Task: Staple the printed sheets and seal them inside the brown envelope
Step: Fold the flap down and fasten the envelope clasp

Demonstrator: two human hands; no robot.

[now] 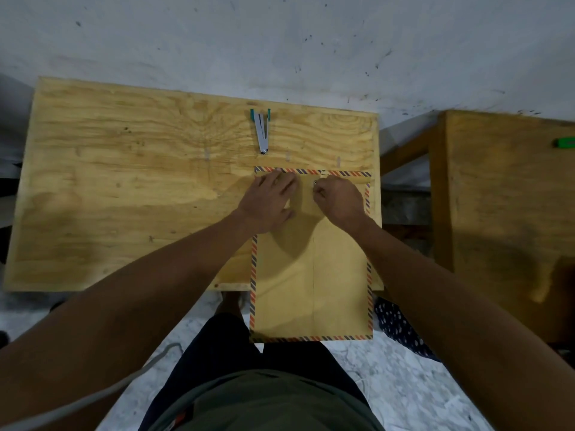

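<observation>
A brown envelope (311,275) with a red-and-blue striped border lies on the plywood table (124,181), its near end hanging over the front edge. My left hand (269,200) rests flat on the folded flap near the top, fingers spread. My right hand (337,199) has its fingers curled and pinches at the small round metal clasp (315,182) on the flap. The stapler (262,130), silver with teal ends, lies beyond the envelope near the table's far edge. No printed sheets are visible.
A second wooden table (504,213) stands to the right across a gap, with a small green object (564,142) on it. A grey cable (93,396) runs across the marble floor at the lower left. A white wall is behind the table.
</observation>
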